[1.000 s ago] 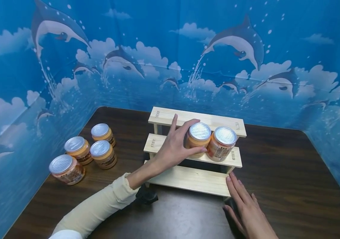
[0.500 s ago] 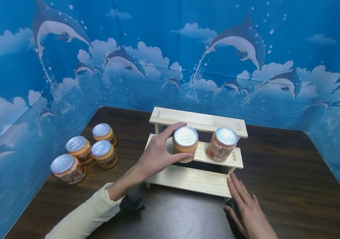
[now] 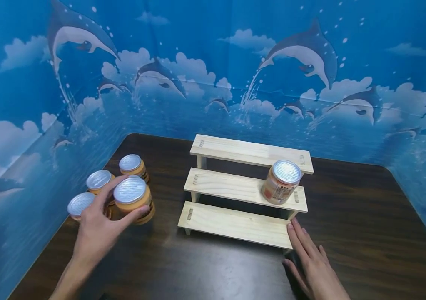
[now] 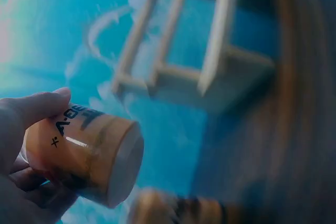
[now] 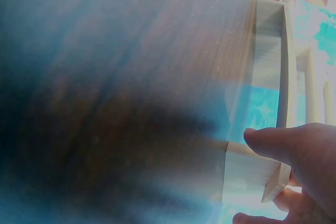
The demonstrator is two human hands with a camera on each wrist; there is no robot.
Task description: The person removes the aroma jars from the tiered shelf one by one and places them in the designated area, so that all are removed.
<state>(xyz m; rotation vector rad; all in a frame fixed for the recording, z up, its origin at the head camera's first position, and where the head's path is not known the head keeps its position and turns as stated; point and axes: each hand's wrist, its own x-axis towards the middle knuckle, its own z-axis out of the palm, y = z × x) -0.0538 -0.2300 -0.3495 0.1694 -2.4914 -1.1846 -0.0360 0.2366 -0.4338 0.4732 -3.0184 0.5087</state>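
Observation:
In the head view my left hand (image 3: 100, 225) grips a silver-lidded orange jar (image 3: 132, 196) between thumb and fingers, over the group of jars at the left. The held jar mostly hides another jar beneath it. The left wrist view shows dark lettering on the side of the held jar (image 4: 79, 150). My right hand (image 3: 312, 260) touches the right end of the lowest step of a three-step wooden rack (image 3: 235, 225), its fingers nearly straight. One jar (image 3: 281, 183) stands toward the right end of the middle step.
Near the held jar stand more silver-lidded jars: a back jar (image 3: 133, 166), a middle jar (image 3: 98, 180) and a left jar (image 3: 79, 203), the last two partly behind my left hand. A dark wood table (image 3: 366, 216) carries everything. Behind it hangs a blue dolphin-print curtain (image 3: 198, 104).
My left hand has lifted a jar off the middle step, away from its neighbour, and carried it left over the other jars. My right hand has stayed at the rack's end.

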